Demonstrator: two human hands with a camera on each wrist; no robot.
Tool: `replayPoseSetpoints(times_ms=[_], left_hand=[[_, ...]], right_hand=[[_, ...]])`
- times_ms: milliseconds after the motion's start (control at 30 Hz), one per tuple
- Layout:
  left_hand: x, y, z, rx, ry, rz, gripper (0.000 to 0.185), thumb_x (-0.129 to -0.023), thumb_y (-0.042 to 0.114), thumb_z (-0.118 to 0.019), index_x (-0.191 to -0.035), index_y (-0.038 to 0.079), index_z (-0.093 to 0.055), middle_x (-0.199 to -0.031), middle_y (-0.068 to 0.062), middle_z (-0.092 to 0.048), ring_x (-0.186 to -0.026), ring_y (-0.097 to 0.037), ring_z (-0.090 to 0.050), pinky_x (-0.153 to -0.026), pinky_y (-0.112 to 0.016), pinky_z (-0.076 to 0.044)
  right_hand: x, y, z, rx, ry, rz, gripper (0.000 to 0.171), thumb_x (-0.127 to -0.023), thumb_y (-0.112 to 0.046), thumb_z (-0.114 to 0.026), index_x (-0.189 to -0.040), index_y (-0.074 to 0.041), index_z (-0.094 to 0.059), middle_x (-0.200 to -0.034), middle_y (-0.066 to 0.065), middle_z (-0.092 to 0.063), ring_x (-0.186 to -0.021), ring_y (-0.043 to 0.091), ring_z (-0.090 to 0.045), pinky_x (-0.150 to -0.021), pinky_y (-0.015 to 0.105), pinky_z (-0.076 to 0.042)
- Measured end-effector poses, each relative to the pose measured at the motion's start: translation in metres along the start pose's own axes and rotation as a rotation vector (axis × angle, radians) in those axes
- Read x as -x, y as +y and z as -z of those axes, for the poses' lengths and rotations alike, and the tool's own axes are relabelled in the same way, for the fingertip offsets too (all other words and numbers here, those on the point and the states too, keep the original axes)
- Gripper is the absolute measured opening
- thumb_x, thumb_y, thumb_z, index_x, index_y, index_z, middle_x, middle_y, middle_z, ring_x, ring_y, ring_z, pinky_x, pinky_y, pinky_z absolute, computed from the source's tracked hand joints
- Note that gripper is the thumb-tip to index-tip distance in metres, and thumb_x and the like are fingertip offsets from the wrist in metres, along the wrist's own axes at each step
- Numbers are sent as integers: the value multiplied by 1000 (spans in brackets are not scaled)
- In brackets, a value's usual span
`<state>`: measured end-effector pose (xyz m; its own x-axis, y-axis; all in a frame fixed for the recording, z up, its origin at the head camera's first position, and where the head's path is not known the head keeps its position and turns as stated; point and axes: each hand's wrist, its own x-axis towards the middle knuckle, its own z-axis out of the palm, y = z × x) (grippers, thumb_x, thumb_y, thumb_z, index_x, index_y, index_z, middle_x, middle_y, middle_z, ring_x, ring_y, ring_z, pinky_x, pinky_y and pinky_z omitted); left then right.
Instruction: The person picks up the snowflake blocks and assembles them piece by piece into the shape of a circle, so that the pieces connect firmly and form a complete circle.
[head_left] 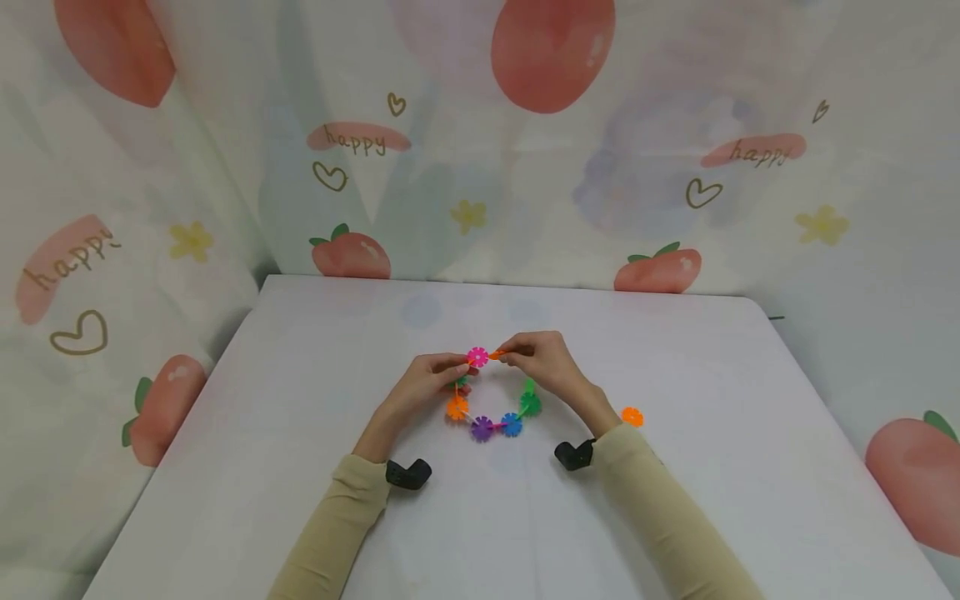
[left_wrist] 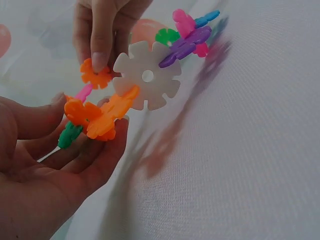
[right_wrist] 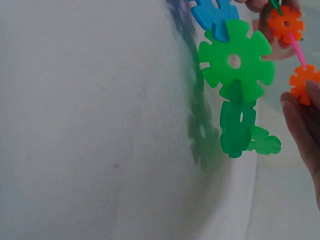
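Observation:
A chain of notched plastic snowflake discs hangs in a curved loop between my hands, its open end near a green disc. My left hand holds the chain's upper left part beside a pink disc, thumb and fingers about an orange and a green disc. My right hand pinches an orange disc that is slotted onto the pink one. Lower in the loop are a white disc, a purple disc and a blue disc. In the right wrist view a light green disc hangs close by.
A loose orange disc lies on the white table, just right of my right forearm. Black wrist cameras sit on both wrists. A printed fabric backdrop stands behind and at the left of the table.

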<state>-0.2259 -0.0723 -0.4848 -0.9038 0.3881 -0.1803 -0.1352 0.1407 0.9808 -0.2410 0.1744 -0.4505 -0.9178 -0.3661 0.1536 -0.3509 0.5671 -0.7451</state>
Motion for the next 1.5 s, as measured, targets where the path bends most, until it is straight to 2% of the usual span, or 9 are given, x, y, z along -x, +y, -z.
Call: replayPoseSetpoints(times_ms=[233, 533, 833, 1167, 1333, 1500], left_hand=[[1, 1, -1, -10, 32, -49, 37, -106, 21, -59, -136, 0, -64, -121, -19, -74, -88, -20, -76, -96, -32, -59], [1, 1, -2, 10, 50, -47, 37, -106, 20, -58, -135, -2, -64, -118, -22, -74, -87, -23, -78, -99, -34, -58], [1, 0, -4, 38, 64, -59, 37, -106, 18, -58, -136, -4, -64, -119, -25, -73, -85, -22, -79, -95, -32, -59], [1, -1, -5, 9, 26, -74, 35, -106, 15, -57, -133, -6, -65, -114, -24, -75, -86, -24, -79, -93, -33, -60], [0, -3, -7, 18, 8, -81, 33, -106, 10, -56, -132, -9, -65, -113, -27, -74, -83, -24, -79, -91, -35, -61], [-1, -6, -7, 33, -20, -95, 32, -106, 7, -55, -131, -11, -63, -113, -30, -73, -86, -28, -79, -87, -36, -62]], right_hand=[[0, 0, -5, 18, 31, 18, 10, -92, -7, -77, -101, -7, -82, -96, 8, -80, -87, 20, -77, -81, 35, -64], [3, -1, -8, -12, 12, 1, 11, -93, -8, -76, -102, -5, -81, -93, 8, -80, -84, 22, -77, -79, 35, -64], [4, -2, -11, -28, 20, -19, 11, -94, -9, -76, -102, -5, -81, -90, 7, -80, -81, 19, -76, -79, 35, -64], [1, 1, -13, -29, 9, -4, 10, -93, -7, -76, -101, -5, -81, -94, 8, -80, -85, 20, -77, -83, 36, -63], [0, 6, -11, -74, -24, -6, 9, -93, -6, -76, -99, -4, -82, -92, 9, -80, -85, 20, -78, -85, 38, -63], [3, 10, -14, -98, -11, -14, 10, -93, -4, -75, -99, -4, -82, -91, 9, -80, -84, 20, -78, -86, 37, -63]])
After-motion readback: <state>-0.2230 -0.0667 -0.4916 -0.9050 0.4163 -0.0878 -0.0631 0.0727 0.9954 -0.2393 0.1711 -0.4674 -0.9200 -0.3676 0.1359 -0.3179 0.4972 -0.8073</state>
